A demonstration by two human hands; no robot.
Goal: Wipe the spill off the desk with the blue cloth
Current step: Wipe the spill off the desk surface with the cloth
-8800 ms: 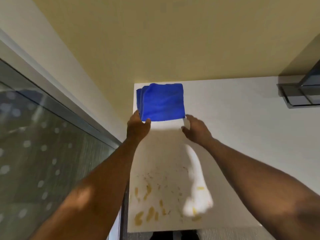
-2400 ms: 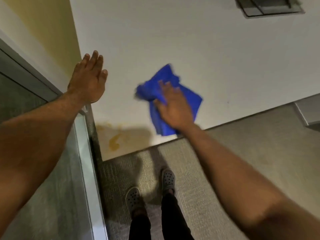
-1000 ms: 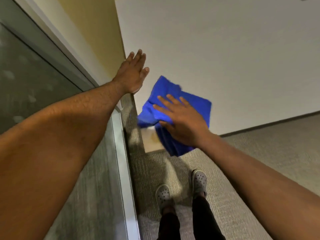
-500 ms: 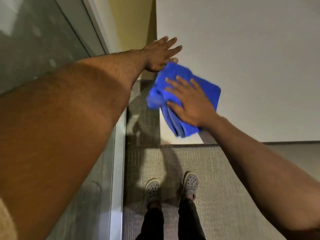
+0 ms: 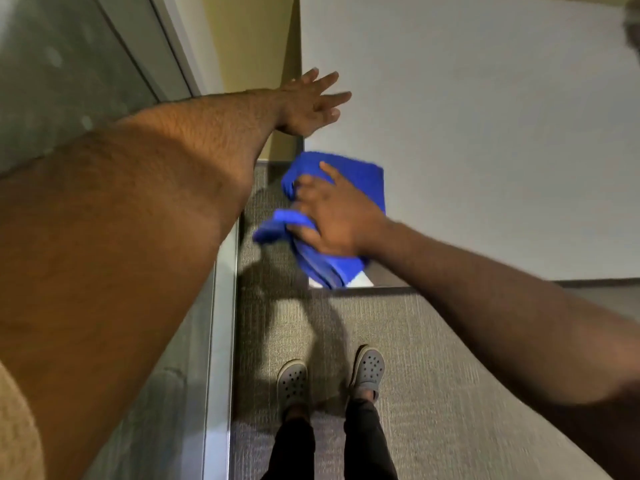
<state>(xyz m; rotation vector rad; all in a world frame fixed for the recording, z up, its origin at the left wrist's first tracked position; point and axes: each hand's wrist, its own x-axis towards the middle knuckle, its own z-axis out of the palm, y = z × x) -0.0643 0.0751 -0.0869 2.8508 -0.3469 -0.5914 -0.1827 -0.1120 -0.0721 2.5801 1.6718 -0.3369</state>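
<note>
Head view: the right hand (image 5: 337, 216) presses the bunched blue cloth (image 5: 360, 181) onto the near-left corner of the white surface (image 5: 485, 133), fingers curled into its folds. The left hand (image 5: 310, 105) rests flat at the surface's left edge, fingers spread.

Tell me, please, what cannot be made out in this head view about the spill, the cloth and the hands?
- Spill: none visible; the blue cloth and right hand cover the desk corner, so any residue there is hidden.
- Cloth's left tail: motion-blurred where it overhangs the desk edge.
- Left hand: contact between palm and desk hidden beneath it.
- Dark object at the top right: cut off by the frame edge.
</note>
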